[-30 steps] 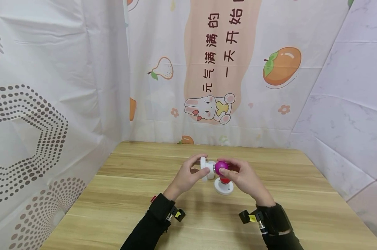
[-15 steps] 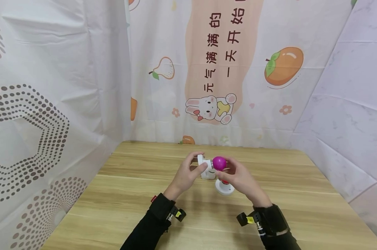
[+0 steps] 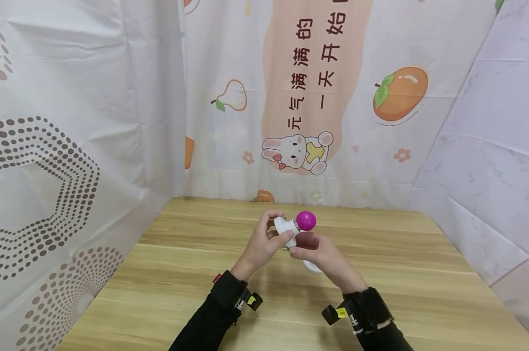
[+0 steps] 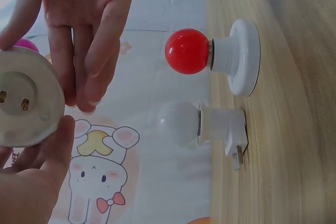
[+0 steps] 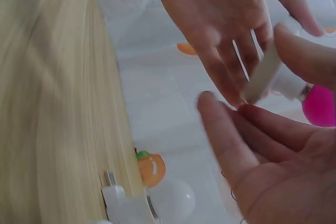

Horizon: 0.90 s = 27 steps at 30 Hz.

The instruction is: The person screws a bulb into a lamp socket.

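My left hand (image 3: 268, 241) grips a round white lamp holder (image 4: 31, 124) by its base; its metal contacts show in the left wrist view. A magenta bulb (image 3: 305, 221) sits in this holder, tilted up and to the right. My right hand (image 3: 325, 256) is just below and right of the holder, its fingers (image 4: 100, 66) nearly straight and its thumb close to the base rim. Whether that thumb touches is unclear. Behind it stand a red bulb (image 4: 187, 51) in a white round holder (image 4: 244, 59) and a white bulb (image 4: 181, 124) in a white plug-in holder (image 4: 223, 127).
The wood-grain table (image 3: 194, 292) lies under everything. A printed curtain (image 3: 229, 161) hangs at its back, with further sheets at the left (image 3: 115, 146) and right (image 3: 475, 170). A camera is strapped to each wrist.
The magenta bulb and lamp holder have tilted upward and risen slightly. My right hand has left the bulb and moved down and left, now covering most of the things standing behind.
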### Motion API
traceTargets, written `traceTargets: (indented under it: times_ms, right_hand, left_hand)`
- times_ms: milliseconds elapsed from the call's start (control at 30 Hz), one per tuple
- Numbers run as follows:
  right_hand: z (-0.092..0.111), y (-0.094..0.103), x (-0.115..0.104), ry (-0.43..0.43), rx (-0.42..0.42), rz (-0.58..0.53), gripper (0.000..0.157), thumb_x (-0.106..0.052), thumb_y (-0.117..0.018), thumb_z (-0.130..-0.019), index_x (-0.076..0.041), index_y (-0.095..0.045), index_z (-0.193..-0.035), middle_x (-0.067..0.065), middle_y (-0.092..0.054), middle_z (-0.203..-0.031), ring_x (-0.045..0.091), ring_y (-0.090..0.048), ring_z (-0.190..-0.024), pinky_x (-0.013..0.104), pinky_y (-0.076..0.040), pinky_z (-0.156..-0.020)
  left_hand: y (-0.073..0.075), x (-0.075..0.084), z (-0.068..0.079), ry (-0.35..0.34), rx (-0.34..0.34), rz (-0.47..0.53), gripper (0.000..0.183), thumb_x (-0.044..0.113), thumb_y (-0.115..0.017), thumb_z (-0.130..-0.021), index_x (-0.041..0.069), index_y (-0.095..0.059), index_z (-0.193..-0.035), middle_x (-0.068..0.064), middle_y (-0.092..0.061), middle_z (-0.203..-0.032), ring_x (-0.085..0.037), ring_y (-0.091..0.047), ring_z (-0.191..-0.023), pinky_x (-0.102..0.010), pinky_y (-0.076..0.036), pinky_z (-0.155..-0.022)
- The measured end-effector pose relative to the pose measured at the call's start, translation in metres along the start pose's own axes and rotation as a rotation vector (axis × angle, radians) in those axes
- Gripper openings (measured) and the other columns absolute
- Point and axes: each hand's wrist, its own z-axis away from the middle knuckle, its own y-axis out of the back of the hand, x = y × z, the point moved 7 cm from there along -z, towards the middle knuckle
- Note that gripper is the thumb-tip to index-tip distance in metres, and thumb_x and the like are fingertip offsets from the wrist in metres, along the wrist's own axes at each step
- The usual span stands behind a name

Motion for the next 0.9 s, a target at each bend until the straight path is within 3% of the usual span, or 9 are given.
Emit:
traceTargets:
  times_ms: [167, 433, 700, 900]
  right_hand:
    - [-0.001, -0.001, -0.003, 0.037, 0.061, -0.039, 0.048, -0.02, -0.074, -0.094, 0.001, -0.059, -0.135, 0.017, -0.066, -0.127, 0.028, -0.064, -0.113, 0.039, -0.052, -0.096]
    - [0.0, 0.002, -0.007, 0.031, 0.155, -0.027, 0.048, -0.016, -0.077, -0.091, 0.002, -0.061, -0.132, 0.018, -0.065, -0.13, 0.031, -0.06, -0.122, 0.035, -0.054, -0.095]
    - [-0.001, 0.009, -0.011, 0.049, 0.176, 0.017, 0.05, -0.016, -0.079, -0.09, 0.003, -0.062, -0.133, 0.019, -0.064, -0.133, 0.036, -0.058, -0.127, 0.039, -0.053, -0.099]
    - [-0.01, 0.007, -0.011, 0.131, 0.125, 0.123, 0.043, -0.009, -0.079, -0.089, 0.002, -0.067, -0.128, 0.017, -0.066, -0.129, 0.034, -0.06, -0.123, 0.038, -0.052, -0.1]
  left_hand:
    - [0.002, 0.001, 0.0, -0.008, 0.009, 0.003, 0.052, 0.022, -0.067, -0.097, 0.001, -0.042, -0.136, -0.016, -0.046, -0.135, -0.025, -0.051, -0.116, -0.031, -0.054, -0.093]
    - [0.006, -0.001, -0.002, 0.035, -0.06, 0.032, 0.054, 0.012, -0.07, -0.095, -0.001, -0.043, -0.14, -0.02, -0.046, -0.139, -0.028, -0.054, -0.122, -0.039, -0.048, -0.106]
    - [0.017, -0.002, -0.006, 0.043, -0.115, -0.079, 0.055, 0.012, -0.076, -0.091, 0.005, -0.052, -0.14, -0.014, -0.056, -0.138, -0.024, -0.055, -0.128, -0.036, -0.043, -0.11]
    - [0.025, -0.004, -0.006, 0.14, -0.135, -0.221, 0.06, 0.023, -0.086, -0.083, 0.009, -0.058, -0.135, -0.002, -0.062, -0.131, -0.021, -0.059, -0.124, -0.042, -0.045, -0.108]
